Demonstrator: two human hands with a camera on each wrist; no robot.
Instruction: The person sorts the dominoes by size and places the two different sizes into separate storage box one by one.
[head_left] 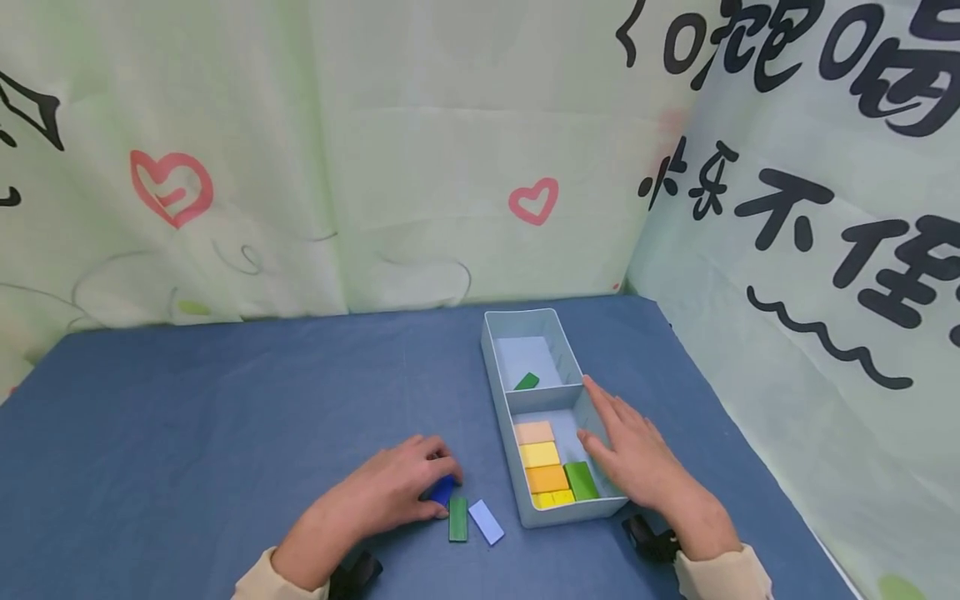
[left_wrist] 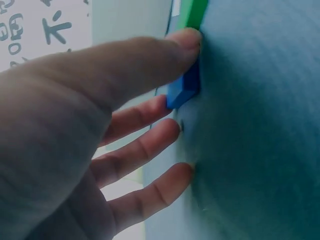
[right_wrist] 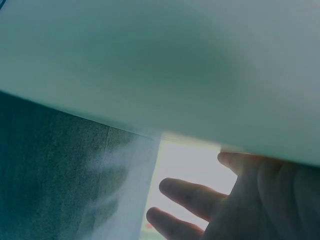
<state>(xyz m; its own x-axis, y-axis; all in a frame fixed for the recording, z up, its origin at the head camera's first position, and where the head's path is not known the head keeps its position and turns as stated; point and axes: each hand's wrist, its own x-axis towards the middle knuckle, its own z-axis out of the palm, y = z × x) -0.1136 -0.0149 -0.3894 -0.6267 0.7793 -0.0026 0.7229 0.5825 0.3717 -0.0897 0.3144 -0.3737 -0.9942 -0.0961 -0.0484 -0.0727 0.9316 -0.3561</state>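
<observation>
My left hand [head_left: 401, 483] pinches a dark blue block [head_left: 444, 490] between thumb and index finger at the table surface. In the left wrist view the other fingers hang apart, below the blue block [left_wrist: 183, 90]. Right beside it lies a green block [head_left: 458, 520], and a light blue block [head_left: 486, 522] lies slanted to its right. My right hand [head_left: 637, 454] rests at the right wall of a pale grey-blue two-compartment box [head_left: 498, 433], fingers fairly straight, thumb over the near compartment. Outstretched fingers [right_wrist: 192, 197] show beside the box wall in the right wrist view.
The near compartment holds a peach block [head_left: 534, 432], several yellow and orange blocks [head_left: 547, 479] and a bright green block [head_left: 581, 481]. A dark green block [head_left: 528, 381] lies in the far compartment. Printed cloth walls [head_left: 420, 192] border the blue table [head_left: 225, 433].
</observation>
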